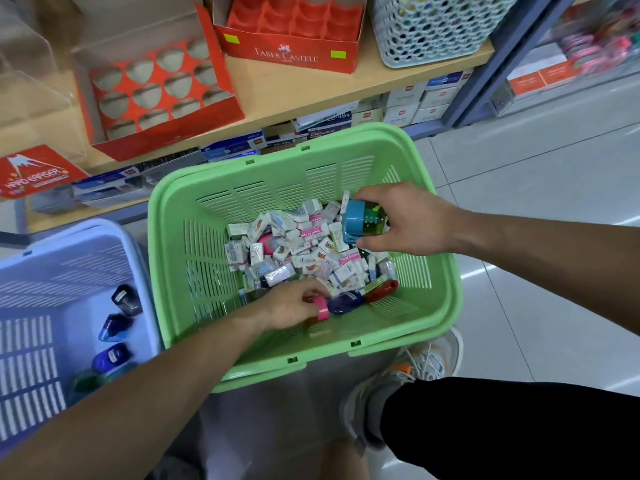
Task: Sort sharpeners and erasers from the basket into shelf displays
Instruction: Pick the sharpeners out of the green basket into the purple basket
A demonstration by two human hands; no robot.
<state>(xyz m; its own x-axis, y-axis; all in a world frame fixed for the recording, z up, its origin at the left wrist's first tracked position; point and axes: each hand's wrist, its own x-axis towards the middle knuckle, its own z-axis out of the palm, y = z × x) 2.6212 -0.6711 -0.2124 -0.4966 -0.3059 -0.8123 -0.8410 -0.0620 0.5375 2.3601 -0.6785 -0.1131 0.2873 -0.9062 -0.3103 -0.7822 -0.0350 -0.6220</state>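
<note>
A green basket [429,306] on the floor holds a heap of small wrapped erasers [294,251] and a few sharpeners. My right hand [408,216] grips a blue and green sharpener [363,221] above the heap's far right. At the basket's near side, my left hand [294,306] pinches a pink sharpener [322,308]. A purple sharpener [346,303] and a red one [381,291] lie next to it. On the shelf stand two red display boxes with empty cells: one at the left [152,95], one at the back marked Faber-Castell [294,53].
A pale blue basket [55,299] at the left holds several dark blue sharpeners [117,327]. A white mesh basket [433,29] stands on the shelf at the right. A red Hard Eraser card [34,171] lies at the shelf's left edge. My shoe [415,375] stands beside the green basket.
</note>
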